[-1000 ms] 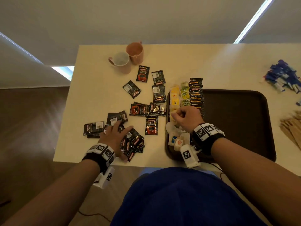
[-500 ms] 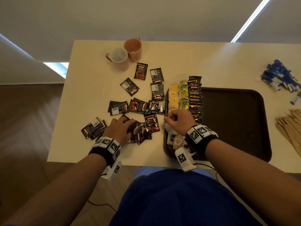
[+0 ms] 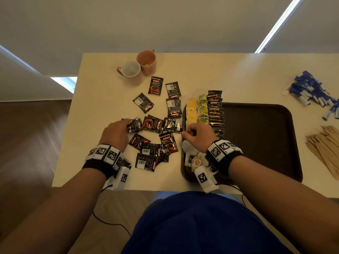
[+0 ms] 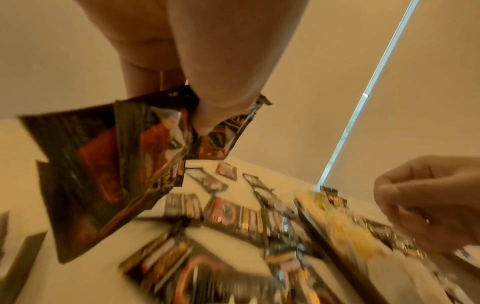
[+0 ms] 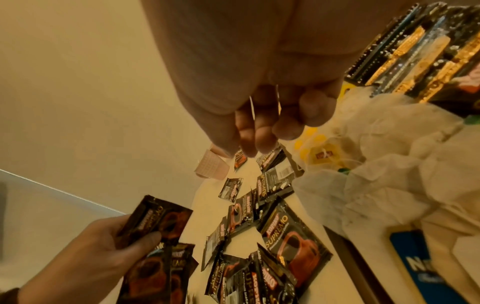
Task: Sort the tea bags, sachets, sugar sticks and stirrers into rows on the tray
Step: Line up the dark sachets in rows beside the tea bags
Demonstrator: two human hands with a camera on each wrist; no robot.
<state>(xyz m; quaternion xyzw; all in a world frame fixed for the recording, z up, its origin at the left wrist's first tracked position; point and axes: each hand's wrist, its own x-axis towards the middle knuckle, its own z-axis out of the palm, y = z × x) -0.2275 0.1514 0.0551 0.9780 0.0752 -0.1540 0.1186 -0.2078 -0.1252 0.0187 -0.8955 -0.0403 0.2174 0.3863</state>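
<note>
My left hand [image 3: 117, 133] grips a small fan of black coffee sachets [image 4: 111, 164], lifted just off the table; the same sachets [image 5: 155, 222] show in the right wrist view. More black sachets [image 3: 157, 123] lie scattered on the table. The dark brown tray [image 3: 256, 143] carries rows of yellow tea bags [image 3: 191, 110], green tea bags [image 3: 202, 109] and black-gold sachets [image 3: 215, 110] at its left side. My right hand [image 3: 197, 136] is a fist over the tray's left edge, with thin tea bag strings [image 5: 251, 108] between its curled fingers. Loose tea bags [image 3: 194, 160] lie below it.
Two pink mugs [image 3: 132, 70] stand at the back left of the table. Blue sugar sticks [image 3: 315, 92] are heaped at the far right, wooden stirrers [image 3: 326, 145] nearer on the right. The table's front edge runs just below both wrists.
My left hand gathered sachets from the near-left pile and moved up and right with them toward the middle. The right fist stayed at the tray's left edge.
</note>
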